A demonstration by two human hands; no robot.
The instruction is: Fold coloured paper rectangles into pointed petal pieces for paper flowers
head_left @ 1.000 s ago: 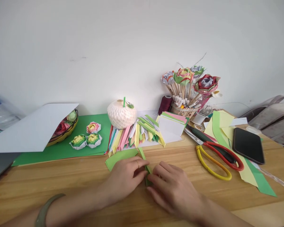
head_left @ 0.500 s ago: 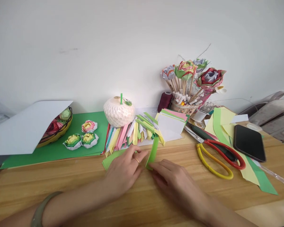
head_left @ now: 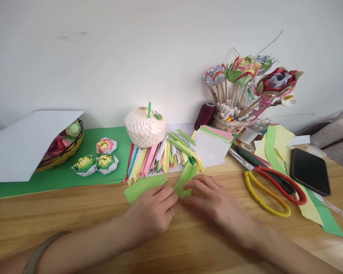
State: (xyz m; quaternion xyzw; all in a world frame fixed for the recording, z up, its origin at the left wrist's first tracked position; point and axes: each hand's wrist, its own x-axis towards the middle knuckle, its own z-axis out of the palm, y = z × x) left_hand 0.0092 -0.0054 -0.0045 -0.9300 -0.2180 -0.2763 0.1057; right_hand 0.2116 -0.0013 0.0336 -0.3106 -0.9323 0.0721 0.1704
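A light green paper strip (head_left: 185, 180) lies slanted on the wooden table between my hands. My left hand (head_left: 156, 210) has its fingers closed on the strip's lower left end. With fingertips on the right edge, my right hand (head_left: 210, 198) holds the same strip, fingers bent. Beside my left hand lies a flat stack of light green paper (head_left: 144, 186). Just behind are many folded paper pieces (head_left: 166, 156) in several colours, next to a pile of white and coloured sheets (head_left: 211, 148).
Red-and-yellow-handled scissors (head_left: 267, 186), a black phone (head_left: 309, 171) and paper scraps lie right. A white netted fruit (head_left: 145, 127) and a flower basket (head_left: 230, 123) stand behind. Paper flowers (head_left: 105, 163) rest on green sheets (head_left: 57, 180) at left.
The green strip has turned its flat face up and looks wider. My left hand has moved in onto its lower end. The camera view has shifted slightly.
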